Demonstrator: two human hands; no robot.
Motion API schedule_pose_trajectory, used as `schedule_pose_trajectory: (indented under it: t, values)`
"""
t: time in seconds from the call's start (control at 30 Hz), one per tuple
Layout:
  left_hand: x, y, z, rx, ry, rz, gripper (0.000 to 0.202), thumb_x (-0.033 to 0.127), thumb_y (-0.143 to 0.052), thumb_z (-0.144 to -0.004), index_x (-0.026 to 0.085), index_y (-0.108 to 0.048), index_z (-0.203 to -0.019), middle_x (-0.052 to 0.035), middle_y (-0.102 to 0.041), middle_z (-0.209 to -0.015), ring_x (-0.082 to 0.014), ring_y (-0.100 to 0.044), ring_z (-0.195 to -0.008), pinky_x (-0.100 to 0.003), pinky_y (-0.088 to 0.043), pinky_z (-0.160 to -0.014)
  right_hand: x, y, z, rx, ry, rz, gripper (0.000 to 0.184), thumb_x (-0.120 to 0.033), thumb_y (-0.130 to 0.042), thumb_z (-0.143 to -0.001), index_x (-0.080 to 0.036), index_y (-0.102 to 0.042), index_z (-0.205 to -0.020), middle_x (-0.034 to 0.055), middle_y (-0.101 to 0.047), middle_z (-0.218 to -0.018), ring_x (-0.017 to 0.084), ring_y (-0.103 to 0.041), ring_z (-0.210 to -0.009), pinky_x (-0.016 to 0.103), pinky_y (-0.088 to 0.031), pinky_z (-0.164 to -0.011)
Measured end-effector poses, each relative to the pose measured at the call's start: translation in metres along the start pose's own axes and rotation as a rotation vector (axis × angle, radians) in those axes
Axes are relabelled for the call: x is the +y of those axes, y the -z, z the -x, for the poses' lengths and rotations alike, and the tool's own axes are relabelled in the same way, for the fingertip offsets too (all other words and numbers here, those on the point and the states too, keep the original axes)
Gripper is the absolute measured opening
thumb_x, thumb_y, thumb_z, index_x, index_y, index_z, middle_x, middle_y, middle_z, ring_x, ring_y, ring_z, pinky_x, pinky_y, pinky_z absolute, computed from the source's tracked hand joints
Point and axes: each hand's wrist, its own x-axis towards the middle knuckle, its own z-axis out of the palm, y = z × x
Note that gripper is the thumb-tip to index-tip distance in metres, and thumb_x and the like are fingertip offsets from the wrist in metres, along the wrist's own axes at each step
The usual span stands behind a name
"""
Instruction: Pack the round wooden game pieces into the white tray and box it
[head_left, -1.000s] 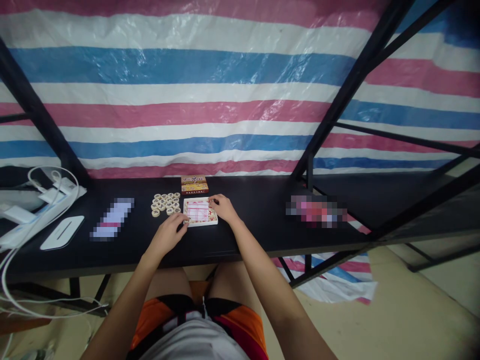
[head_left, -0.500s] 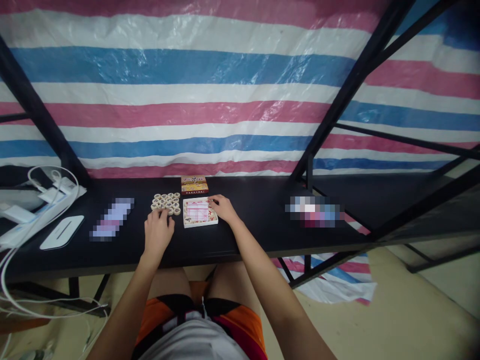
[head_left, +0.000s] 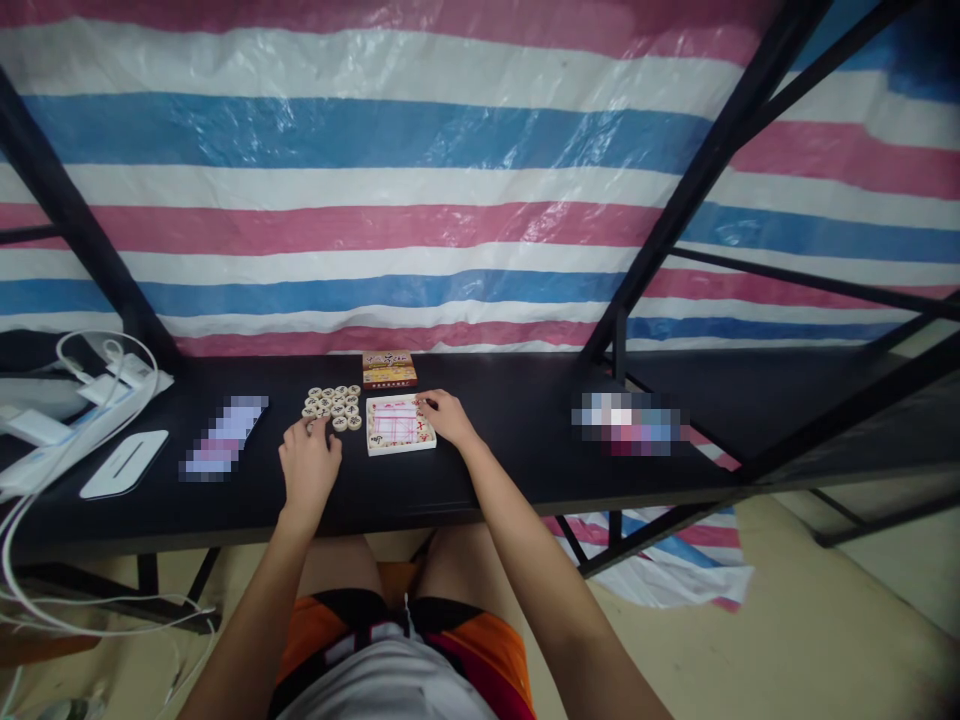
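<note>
Round wooden Chinese chess pieces (head_left: 339, 395) with dark characters lie in rows on the black table. My left hand (head_left: 310, 462) is at the front left of these rows, its fingers bent down and closed around a piece that they mostly cover. Right of the rows lies a shallow white box (head_left: 401, 451). Inside it are more pieces under a folded sheet with pink lines (head_left: 395, 420). My right hand (head_left: 444, 414) grips the box at its upper right corner, thumb and fingers closed there. The fingertips partly hide the pieces below.
Behind the white box sits a red and yellow printed box lid (head_left: 389, 370). To the left are a blurred-out flat item (head_left: 226, 436), a white flat device (head_left: 124, 465) and white cables with a power strip (head_left: 82, 430). Another blurred-out item (head_left: 630, 420) lies right. Black metal posts frame the table (head_left: 510, 470).
My left hand has shifted slightly left along the front of the pieces, uncovering more of the front row. The right hand and the white box have stayed in place.
</note>
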Motion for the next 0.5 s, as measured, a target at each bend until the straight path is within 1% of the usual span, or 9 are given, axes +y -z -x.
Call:
schedule_pose_trajectory:
  t: [0.1,0.2,0.3,0.4,0.5]
  values:
    - [-0.001,-0.001,-0.001,-0.036,0.08,-0.016,0.033,0.024,-0.045,-0.084,0.015,-0.061,-0.112,-0.0171,-0.054,-0.114,-0.0327,-0.051,-0.101,-0.044,-0.043,-0.079,-0.001,0.0,0.0,-0.001,0.001,-0.01,0.023,-0.018,-0.053,-0.081,-0.019,-0.069,-0.098,0.0052,-0.064,-0.098,0.014,-0.059,-0.086,0.026,-0.042,-0.088]
    - [-0.002,-0.002,-0.002,-0.036,0.117,-0.045,0.028,0.021,-0.046,-0.083,0.016,-0.064,-0.104,-0.0143,-0.056,-0.108,-0.0291,-0.054,-0.095,-0.04,-0.044,-0.076,-0.001,0.001,0.001,0.0,-0.007,-0.017,0.022,-0.018,-0.054,-0.081,-0.019,-0.069,-0.097,0.0046,-0.064,-0.096,0.013,-0.059,-0.085,0.026,-0.042,-0.087]
    - [-0.004,-0.004,-0.003,-0.024,0.104,-0.025,0.023,0.019,-0.048,-0.081,0.016,-0.065,-0.097,-0.0122,-0.058,-0.101,-0.026,-0.055,-0.091,-0.035,-0.045,-0.074,-0.001,0.001,0.001,-0.003,-0.009,-0.018,0.022,-0.018,-0.054,-0.081,-0.02,-0.069,-0.097,0.0041,-0.063,-0.096,0.013,-0.059,-0.085,0.026,-0.043,-0.087]
    - [-0.007,-0.008,-0.004,-0.004,0.076,0.028,0.02,0.016,-0.049,-0.08,0.015,-0.065,-0.092,-0.0112,-0.058,-0.095,-0.0246,-0.056,-0.087,-0.034,-0.046,-0.077,-0.001,0.001,0.0,-0.005,-0.008,-0.013,0.022,-0.019,-0.053,-0.081,-0.02,-0.069,-0.096,0.0048,-0.063,-0.095,0.014,-0.059,-0.085,0.026,-0.043,-0.086]
    - [-0.011,-0.012,-0.006,0.058,0.073,0.096,0.022,0.015,-0.05,-0.077,0.014,-0.065,-0.094,-0.0124,-0.058,-0.099,-0.0246,-0.057,-0.087,-0.035,-0.047,-0.08,-0.001,0.001,0.0,-0.004,-0.01,-0.006,0.022,-0.019,-0.054,-0.081,-0.02,-0.069,-0.097,0.0044,-0.063,-0.094,0.014,-0.059,-0.085,0.026,-0.043,-0.086]
